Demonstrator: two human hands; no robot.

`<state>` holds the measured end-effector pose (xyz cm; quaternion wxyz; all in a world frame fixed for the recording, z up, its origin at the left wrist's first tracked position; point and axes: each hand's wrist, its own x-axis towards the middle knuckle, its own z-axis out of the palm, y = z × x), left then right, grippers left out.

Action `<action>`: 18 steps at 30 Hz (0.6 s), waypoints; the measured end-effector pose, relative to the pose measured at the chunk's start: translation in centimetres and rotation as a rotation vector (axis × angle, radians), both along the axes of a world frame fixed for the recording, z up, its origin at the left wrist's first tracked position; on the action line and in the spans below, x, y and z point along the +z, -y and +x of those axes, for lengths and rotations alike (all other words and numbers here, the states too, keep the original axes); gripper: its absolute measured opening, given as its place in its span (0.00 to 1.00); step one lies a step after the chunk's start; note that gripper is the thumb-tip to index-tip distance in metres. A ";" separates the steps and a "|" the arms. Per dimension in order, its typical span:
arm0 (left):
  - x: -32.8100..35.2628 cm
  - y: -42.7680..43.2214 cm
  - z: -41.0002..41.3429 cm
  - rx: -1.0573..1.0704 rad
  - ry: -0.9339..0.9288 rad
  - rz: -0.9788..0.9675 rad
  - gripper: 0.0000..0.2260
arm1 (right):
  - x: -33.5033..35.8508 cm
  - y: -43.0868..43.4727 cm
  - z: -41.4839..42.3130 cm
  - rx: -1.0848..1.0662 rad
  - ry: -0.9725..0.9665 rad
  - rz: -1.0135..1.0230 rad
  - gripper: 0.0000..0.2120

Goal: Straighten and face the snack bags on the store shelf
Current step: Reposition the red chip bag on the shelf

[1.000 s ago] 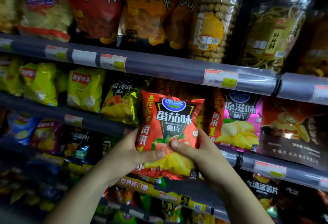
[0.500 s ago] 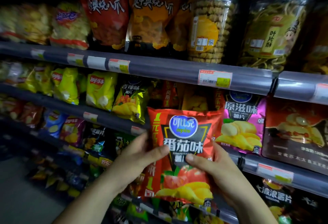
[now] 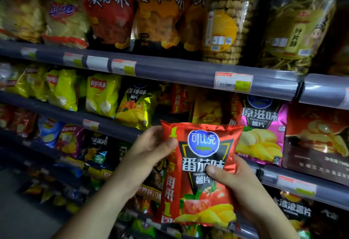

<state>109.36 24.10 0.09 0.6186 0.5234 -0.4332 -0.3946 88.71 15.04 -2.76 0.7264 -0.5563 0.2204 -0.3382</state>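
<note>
Yellow chip bags (image 3: 102, 95): middle shelf, left of frame. Left hand (image 3: 151, 149): grips upper left edge of red tomato chip bag (image 3: 200, 174), centre frame, upright, facing camera. Right hand (image 3: 232, 178): clasps bag's right side, thumb on front. Pink chip bag (image 3: 262, 131): shelf, just right.

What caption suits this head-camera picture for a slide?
Left hand and right hand hold a red tomato chip bag upright, label forward, in front of the middle shelf.
</note>
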 end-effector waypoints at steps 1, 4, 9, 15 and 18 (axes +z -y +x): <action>0.2 0.5 -0.2 0.027 0.008 -0.009 0.25 | 0.0 -0.1 0.5 0.021 0.000 -0.011 0.38; 0.8 2.1 1.0 0.212 0.036 -0.094 0.05 | 0.5 -0.1 1.9 0.056 -0.039 -0.067 0.30; 1.3 3.7 5.1 0.100 -0.064 -0.063 0.16 | 0.9 0.6 3.7 0.061 -0.063 -0.064 0.28; 0.9 6.1 9.7 0.099 -0.186 -0.039 0.15 | 0.8 1.8 5.1 -0.092 -0.102 -0.013 0.31; -0.1 6.9 9.0 -0.001 -0.087 0.028 0.13 | 1.1 2.9 5.9 -0.234 -0.105 -0.010 0.37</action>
